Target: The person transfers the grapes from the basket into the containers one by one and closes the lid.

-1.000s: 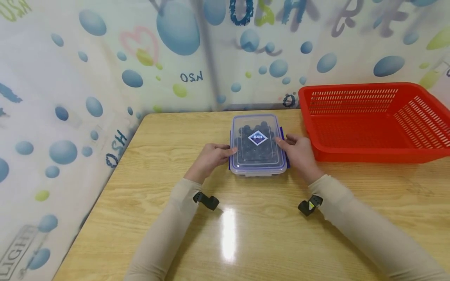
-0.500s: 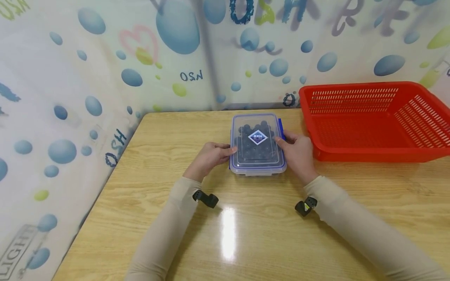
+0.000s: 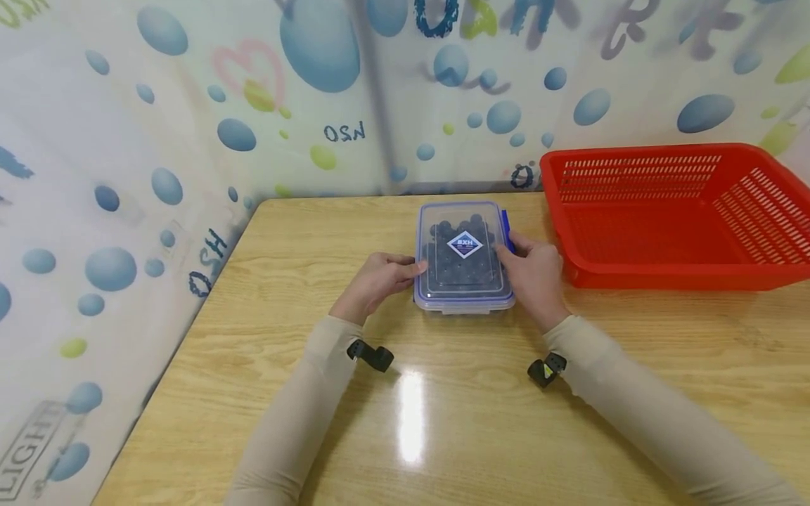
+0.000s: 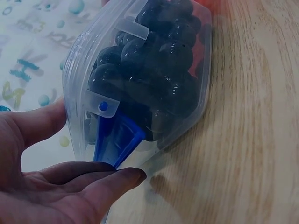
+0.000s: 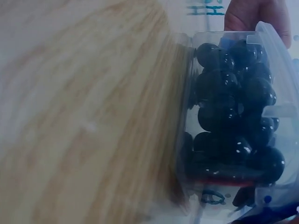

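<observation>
A clear plastic food container (image 3: 465,277) with a blue-edged lid lies flat on the wooden table, packed with dark, shiny round balls (image 4: 177,88). A diamond-shaped BXH label (image 3: 465,244) sits on the lid. My left hand (image 3: 380,281) holds the container's left side, thumb at the lid's rim. In the left wrist view its fingertips meet a blue latch (image 4: 119,140) that hangs out from the lid. On the other side, my right hand (image 3: 536,277) grips the right edge, thumb on top of the lid. Its other fingers are partly hidden beside the right blue latch (image 3: 505,221).
A large red plastic basket (image 3: 683,277) with slotted walls stands right of the container, close to my right hand. Behind and to the left, a printed sheet (image 3: 266,161) with blue dots borders the table (image 3: 304,239).
My right hand has shifted slightly left, in against the container's side, and the lower part of the right latch no longer shows. The left hand and the container have barely moved.
</observation>
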A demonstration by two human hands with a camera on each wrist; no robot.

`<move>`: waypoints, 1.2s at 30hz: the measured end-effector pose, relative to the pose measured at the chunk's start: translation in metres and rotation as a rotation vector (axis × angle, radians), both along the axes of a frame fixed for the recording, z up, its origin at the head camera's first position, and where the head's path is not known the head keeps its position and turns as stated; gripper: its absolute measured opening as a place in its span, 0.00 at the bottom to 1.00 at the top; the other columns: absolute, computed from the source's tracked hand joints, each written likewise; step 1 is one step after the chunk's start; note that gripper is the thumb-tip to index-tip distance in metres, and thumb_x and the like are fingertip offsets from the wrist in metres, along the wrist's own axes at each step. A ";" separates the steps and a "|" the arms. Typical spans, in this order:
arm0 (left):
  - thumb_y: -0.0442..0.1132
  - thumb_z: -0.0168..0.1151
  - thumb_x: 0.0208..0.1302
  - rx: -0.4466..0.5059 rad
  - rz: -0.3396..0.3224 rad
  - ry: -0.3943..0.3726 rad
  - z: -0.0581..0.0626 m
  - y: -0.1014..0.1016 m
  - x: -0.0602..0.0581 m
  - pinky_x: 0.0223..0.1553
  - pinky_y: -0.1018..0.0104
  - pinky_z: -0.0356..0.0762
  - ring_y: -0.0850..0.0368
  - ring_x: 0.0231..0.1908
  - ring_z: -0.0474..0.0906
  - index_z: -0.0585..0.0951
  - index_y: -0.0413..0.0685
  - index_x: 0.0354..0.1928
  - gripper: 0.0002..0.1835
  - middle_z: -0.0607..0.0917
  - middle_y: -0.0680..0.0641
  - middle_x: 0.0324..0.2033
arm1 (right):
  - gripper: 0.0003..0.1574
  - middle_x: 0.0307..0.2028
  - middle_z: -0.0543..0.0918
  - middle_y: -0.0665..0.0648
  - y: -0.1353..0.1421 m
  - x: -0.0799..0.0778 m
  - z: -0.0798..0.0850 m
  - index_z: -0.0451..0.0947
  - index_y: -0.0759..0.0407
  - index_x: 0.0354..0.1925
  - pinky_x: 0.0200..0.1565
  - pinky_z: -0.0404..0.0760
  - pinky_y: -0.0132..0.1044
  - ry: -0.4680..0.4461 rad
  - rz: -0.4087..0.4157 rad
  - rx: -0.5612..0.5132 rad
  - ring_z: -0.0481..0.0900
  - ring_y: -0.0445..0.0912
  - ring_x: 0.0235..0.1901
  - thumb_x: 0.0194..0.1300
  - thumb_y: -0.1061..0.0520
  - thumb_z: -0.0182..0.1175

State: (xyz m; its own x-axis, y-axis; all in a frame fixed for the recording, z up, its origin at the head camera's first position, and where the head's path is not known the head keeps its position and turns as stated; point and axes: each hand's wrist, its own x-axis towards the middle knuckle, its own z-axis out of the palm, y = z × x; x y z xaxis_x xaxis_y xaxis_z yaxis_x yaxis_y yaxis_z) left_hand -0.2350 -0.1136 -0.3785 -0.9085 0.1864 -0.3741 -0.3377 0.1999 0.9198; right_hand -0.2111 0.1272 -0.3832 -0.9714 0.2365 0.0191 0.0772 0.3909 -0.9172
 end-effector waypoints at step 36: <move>0.30 0.69 0.60 -0.065 0.107 0.223 0.007 0.015 0.012 0.56 0.62 0.75 0.51 0.58 0.76 0.72 0.35 0.66 0.31 0.79 0.39 0.58 | 0.31 0.66 0.71 0.58 0.003 0.003 0.001 0.67 0.61 0.68 0.63 0.69 0.44 -0.015 0.031 0.017 0.68 0.52 0.65 0.72 0.52 0.60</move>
